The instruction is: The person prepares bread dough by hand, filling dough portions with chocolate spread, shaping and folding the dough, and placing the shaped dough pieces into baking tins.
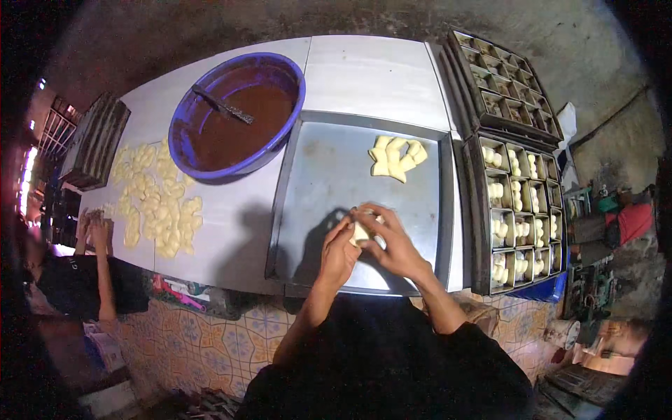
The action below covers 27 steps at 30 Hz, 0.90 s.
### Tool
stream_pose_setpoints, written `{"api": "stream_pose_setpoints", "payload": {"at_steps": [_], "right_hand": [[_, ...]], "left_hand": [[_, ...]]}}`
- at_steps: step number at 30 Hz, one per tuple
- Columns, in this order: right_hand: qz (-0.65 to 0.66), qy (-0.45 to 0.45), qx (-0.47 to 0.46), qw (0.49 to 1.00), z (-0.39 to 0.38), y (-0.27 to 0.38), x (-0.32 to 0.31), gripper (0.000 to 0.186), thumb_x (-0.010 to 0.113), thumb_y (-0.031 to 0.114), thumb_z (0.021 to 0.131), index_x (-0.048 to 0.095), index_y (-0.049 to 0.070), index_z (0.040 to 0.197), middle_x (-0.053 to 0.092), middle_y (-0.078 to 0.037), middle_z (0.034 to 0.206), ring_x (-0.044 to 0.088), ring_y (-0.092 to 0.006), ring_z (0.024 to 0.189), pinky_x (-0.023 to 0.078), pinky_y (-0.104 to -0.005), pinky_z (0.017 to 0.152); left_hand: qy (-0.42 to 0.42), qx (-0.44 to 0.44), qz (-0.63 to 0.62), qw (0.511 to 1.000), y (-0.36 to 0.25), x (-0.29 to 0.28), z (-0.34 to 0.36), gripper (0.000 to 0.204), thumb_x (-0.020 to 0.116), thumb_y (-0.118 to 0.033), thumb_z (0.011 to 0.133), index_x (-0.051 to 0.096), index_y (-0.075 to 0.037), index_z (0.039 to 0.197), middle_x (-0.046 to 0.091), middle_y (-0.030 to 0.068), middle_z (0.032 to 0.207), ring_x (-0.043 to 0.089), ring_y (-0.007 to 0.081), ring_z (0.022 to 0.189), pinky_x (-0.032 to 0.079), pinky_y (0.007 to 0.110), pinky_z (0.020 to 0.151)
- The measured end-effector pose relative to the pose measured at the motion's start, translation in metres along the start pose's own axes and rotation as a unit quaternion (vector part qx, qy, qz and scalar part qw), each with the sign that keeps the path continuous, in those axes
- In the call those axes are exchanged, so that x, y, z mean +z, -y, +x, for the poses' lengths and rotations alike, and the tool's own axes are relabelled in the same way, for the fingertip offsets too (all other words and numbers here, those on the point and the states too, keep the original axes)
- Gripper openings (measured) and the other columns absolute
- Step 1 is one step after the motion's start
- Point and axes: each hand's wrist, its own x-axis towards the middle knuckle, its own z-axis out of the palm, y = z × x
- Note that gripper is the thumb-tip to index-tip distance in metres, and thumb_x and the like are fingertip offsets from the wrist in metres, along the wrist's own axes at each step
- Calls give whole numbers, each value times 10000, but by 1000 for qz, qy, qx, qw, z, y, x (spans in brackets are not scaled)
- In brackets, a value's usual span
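Between my two hands is a pale piece of dough (360, 234), partly covered by the fingers. My left hand (339, 250) curls around its left side. From the right, my right hand (393, 245) closes its fingers over the same piece. Both hands are above the near part of a shallow metal tray (308, 168). Farther back on that tray lies a small cluster of dough pieces (394, 158), touching one another. To the right, a divided baking mold (500, 203) holds shaped dough in many of its square compartments.
A blue basin (297, 112) of brown filling holds a dark-handled utensil (222, 105). Many dough pieces (162, 203) lie on the white table (378, 73) at left, near a co-worker's hands (94, 232) and stacked molds (94, 143). Another divided mold (504, 84) stands at the far right.
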Motion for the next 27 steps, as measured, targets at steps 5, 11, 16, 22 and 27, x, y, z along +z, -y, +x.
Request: {"api": "stream_pose_setpoints", "payload": {"at_steps": [5,11,16,22,27], "right_hand": [[219,-162,167,947,-4,-13,24,208,643,47,828,669,-5,1028,593,-123,1017,612,-236,826,488,-328,715],[213,-147,165,952,15,-34,27,323,524,264,960,661,-15,1048,537,-140,1042,567,-233,892,454,-322,756],[314,14,35,949,23,-26,40,606,454,574,921,644,23,1088,406,-126,1321,385,-276,1255,349,-411,1005],[412,60,79,906,35,-99,40,968,714,494,781,173,91,1475,257,-114,1463,369,-233,1284,396,-409,1000],[491,-14,166,855,50,-83,49,1199,621,788,649,142,107,1512,255,-98,1483,425,-179,1124,434,-275,774]], "left_hand": [[-44,144,286,946,1,27,-11,406,568,-38,907,489,59,1293,609,110,1155,574,128,1016,470,255,833],[-143,176,398,889,1,27,-13,155,684,-7,821,672,47,967,679,52,869,601,82,795,472,220,706],[18,24,9,999,-19,14,-3,149,599,-62,874,648,36,975,654,88,958,613,138,881,480,273,776],[191,-117,-214,951,-40,26,39,1154,569,-783,697,303,104,1386,417,207,1381,407,271,1277,327,407,1073],[160,148,85,972,-174,-31,153,917,253,-685,924,490,148,1226,644,213,1064,625,281,1010,481,364,888]]}}
